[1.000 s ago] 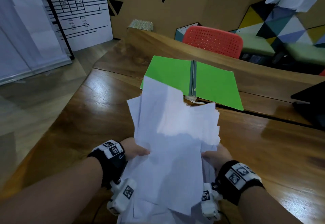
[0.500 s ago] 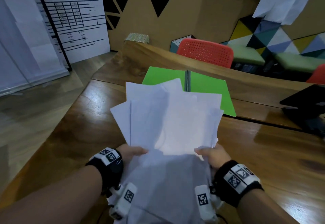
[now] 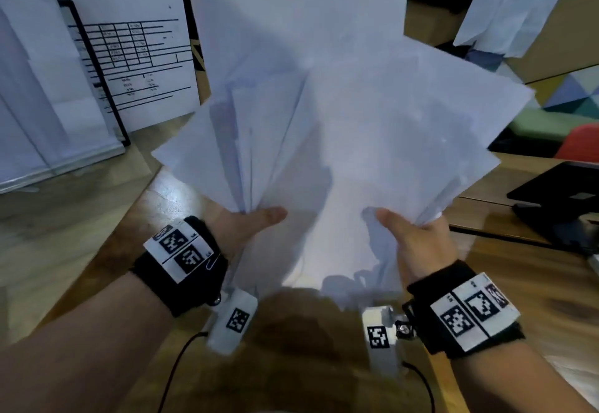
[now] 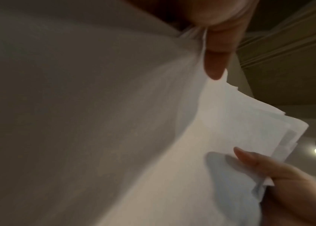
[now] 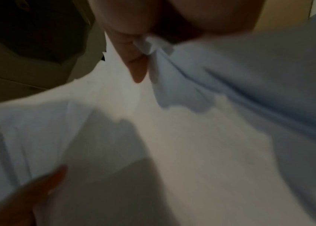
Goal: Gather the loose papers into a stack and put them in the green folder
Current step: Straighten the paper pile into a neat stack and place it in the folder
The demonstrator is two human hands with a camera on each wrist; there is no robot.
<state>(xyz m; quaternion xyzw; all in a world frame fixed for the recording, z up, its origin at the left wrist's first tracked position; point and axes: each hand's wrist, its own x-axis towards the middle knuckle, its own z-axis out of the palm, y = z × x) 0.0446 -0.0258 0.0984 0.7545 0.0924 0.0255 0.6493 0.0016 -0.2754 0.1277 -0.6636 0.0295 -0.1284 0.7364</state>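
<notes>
White papers [image 3: 340, 114], pinched under both thumbs

You are facing a wooden table [image 3: 534, 286] with a glossy top. To your left stands a white board [image 3: 136, 55] printed with a black table, on a wood floor [image 3: 39, 244]. At right sit what looks like a dark laptop [image 3: 557, 198], a red chair [image 3: 580, 143] and a cardboard wall [image 3: 557, 33].
</notes>
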